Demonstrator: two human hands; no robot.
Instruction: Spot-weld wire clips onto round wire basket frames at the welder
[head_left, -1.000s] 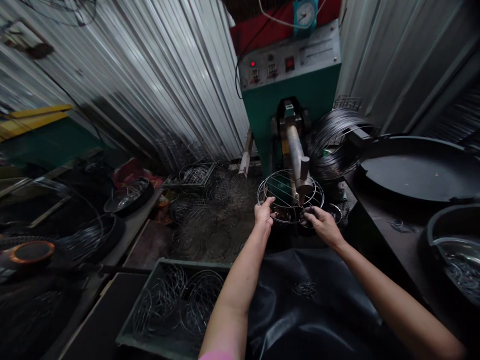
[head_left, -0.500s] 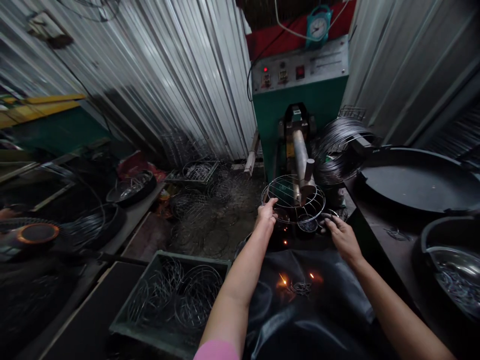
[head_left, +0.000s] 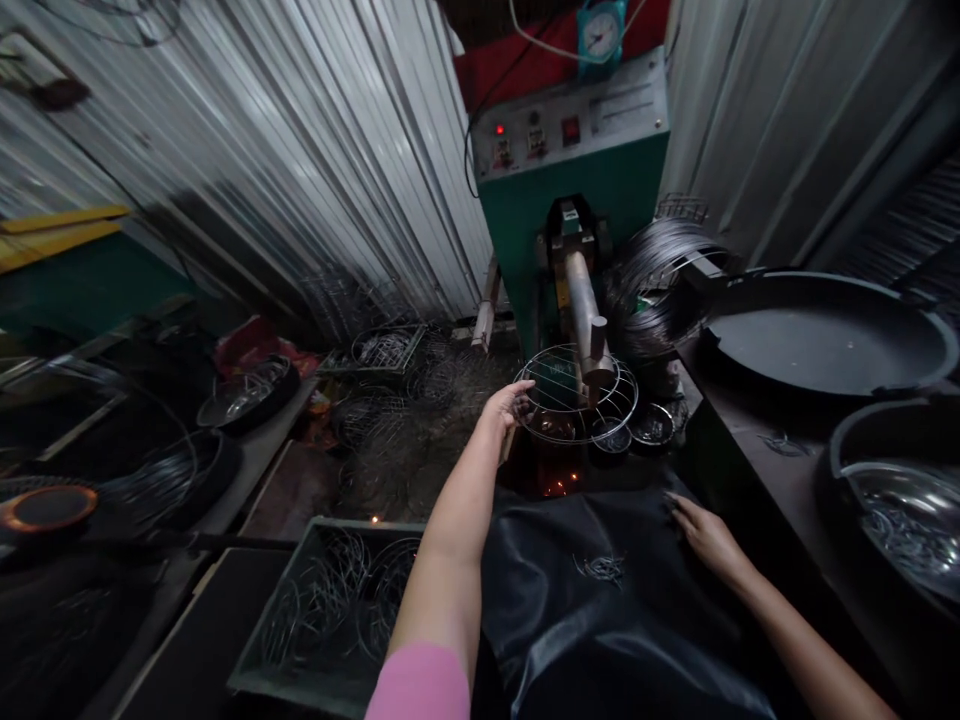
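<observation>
My left hand (head_left: 511, 405) is closed on the left rim of a round wire rack (head_left: 556, 441), made of rings and cross wires. The rack sits beneath the metal arm (head_left: 583, 290) of a green spot welder (head_left: 495, 225), around its blunt tip. My right hand (head_left: 709, 538) is apart from the rack, fingers drawn together at the right edge of a black apron (head_left: 555, 620); anything in them is too small to make out. A little heap of short wire pieces (head_left: 604, 568) lies on the apron. Sparks glow below the rack.
Small bowls (head_left: 652, 425) stand right of the rack. A wire coil (head_left: 664, 270), a large black pan (head_left: 817, 335) and a tub of wire bits (head_left: 915, 530) are on the right. A green crate (head_left: 255, 640) of wire rings sits left. A clock (head_left: 601, 38) hangs above.
My right hand has drawn back from beside the rack to the apron's right edge. My left hand keeps its hold on the rack. Sparks over the apron are gone, and the view has shifted slightly.
</observation>
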